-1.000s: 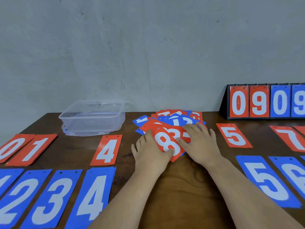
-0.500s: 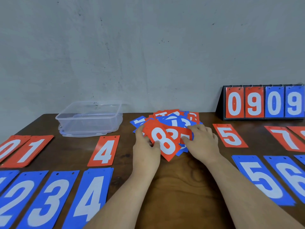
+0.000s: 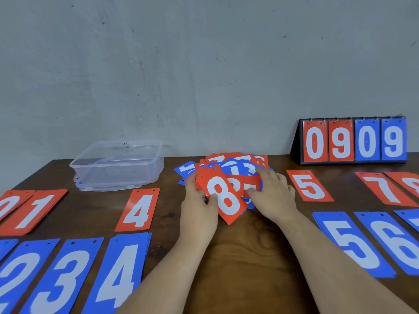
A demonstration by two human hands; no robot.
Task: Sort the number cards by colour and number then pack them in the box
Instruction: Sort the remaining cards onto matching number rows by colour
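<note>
A mixed heap of red and blue number cards (image 3: 235, 165) lies at the table's middle back. My left hand (image 3: 199, 207) pinches the red 8 card (image 3: 224, 196) at its left edge, thumb on its face. My right hand (image 3: 272, 193) rests on the heap just right of the 8, fingers curled over red cards there. Sorted red cards lie in a far row: 0 (image 3: 9, 201), 1 (image 3: 34, 211), 4 (image 3: 139, 210), 5 (image 3: 309, 185), 7 (image 3: 383, 188). Blue 2 (image 3: 15, 277), 3 (image 3: 61, 277), 4 (image 3: 120, 273), 5 (image 3: 351, 243) and 6 (image 3: 394, 241) form the near row. The clear plastic box (image 3: 118, 164) stands empty at the back left.
A black flip scoreboard (image 3: 353, 141) showing 0 9 0 9 stands at the back right against the grey wall. Bare dark wood (image 3: 249, 257) shows between my forearms. Further cards run off both side edges of the view.
My left hand has shifted from lying flat on the heap to pinching the red 8 card, which is now drawn slightly toward me off the pile. My right hand stays on the heap.
</note>
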